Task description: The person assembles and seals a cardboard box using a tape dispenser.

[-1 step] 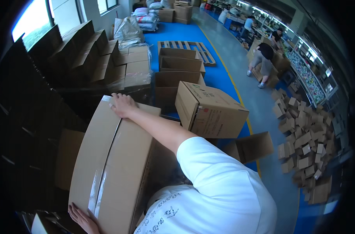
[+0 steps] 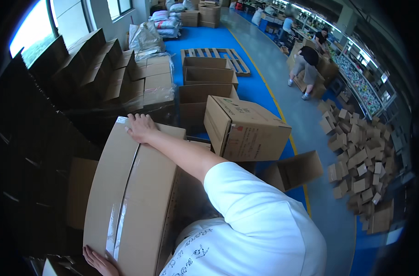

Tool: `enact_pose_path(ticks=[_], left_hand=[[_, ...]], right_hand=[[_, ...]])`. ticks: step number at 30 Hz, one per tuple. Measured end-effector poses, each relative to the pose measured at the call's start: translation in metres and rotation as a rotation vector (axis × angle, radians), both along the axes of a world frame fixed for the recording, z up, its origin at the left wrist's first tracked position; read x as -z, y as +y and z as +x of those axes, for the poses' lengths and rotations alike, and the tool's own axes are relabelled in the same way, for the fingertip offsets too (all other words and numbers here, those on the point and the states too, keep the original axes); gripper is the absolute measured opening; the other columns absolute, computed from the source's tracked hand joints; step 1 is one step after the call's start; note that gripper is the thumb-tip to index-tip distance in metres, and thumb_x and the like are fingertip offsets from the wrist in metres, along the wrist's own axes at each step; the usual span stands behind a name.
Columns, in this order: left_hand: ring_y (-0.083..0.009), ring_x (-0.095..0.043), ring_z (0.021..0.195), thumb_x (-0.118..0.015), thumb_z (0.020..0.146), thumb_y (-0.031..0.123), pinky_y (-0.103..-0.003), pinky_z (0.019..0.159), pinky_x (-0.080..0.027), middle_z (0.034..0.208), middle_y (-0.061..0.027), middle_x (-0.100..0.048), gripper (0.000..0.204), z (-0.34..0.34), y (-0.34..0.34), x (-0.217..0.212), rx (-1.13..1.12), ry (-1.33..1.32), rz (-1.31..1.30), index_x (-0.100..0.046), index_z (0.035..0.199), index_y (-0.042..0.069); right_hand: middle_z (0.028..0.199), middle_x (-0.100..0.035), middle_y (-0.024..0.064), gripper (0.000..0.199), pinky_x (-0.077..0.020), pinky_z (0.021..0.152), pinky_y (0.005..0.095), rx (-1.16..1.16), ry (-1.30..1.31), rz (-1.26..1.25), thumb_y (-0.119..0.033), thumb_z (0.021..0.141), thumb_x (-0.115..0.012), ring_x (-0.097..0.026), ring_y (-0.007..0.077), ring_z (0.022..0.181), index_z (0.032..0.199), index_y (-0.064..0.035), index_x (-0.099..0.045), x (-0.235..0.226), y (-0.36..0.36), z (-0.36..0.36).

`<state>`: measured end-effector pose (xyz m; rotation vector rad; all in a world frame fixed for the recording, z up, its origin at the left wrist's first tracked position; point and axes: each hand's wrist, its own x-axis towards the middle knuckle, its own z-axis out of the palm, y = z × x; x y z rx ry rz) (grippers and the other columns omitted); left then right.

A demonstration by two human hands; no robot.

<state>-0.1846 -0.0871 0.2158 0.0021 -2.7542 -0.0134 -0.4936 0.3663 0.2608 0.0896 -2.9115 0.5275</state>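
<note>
A long closed cardboard box (image 2: 136, 193) with a clear taped seam down its middle lies in front of me, running away from me. My right hand (image 2: 140, 128) reaches across to its far end, fingers curled over the top edge by the tape. My left hand (image 2: 99, 260) presses against its near end at the bottom of the view, fingers spread. The box is held between both hands. My white-sleeved right arm crosses over its right side.
A closed printed carton (image 2: 246, 126) stands right of the box, with open cartons (image 2: 205, 76) and a wooden pallet (image 2: 218, 55) behind on the blue floor. An open small box (image 2: 294, 170) and a heap of small cartons (image 2: 357, 161) lie right. A person (image 2: 304, 64) bends over beyond. Stacked flat cartons (image 2: 113, 69) sit left.
</note>
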Motion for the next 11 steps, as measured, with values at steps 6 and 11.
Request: enact_pose_path(ticks=[6,11], left_hand=[[-0.0398,-0.031,0.133,-0.051,0.092,0.039,-0.053,0.112,-0.021,0.143,-0.0221,-0.035,0.069,-0.029,-0.038,0.042,0.107,0.381,0.082,-0.019,0.146,0.01],[-0.037,-0.046,0.12,-0.061,0.085,0.023,-0.047,0.1,-0.038,0.122,-0.0262,-0.052,0.044,-0.007,0.011,0.002,-0.028,0.415,0.789,-0.055,0.122,-0.001]], right_hand=[[0.136,-0.043,0.025,0.067,-0.0254,0.104,0.0583,0.161,-0.067,0.279,-0.053,0.092,-0.037,-0.041,0.04,0.125,0.147,-0.0147,-0.028,-0.016,0.01,0.016],[0.131,-0.049,0.022,0.063,-0.0377,0.095,0.0549,0.24,-0.092,0.077,-0.054,0.093,-0.036,-0.05,0.0361,0.118,0.14,-0.0124,-0.039,-0.011,0.006,0.001]])
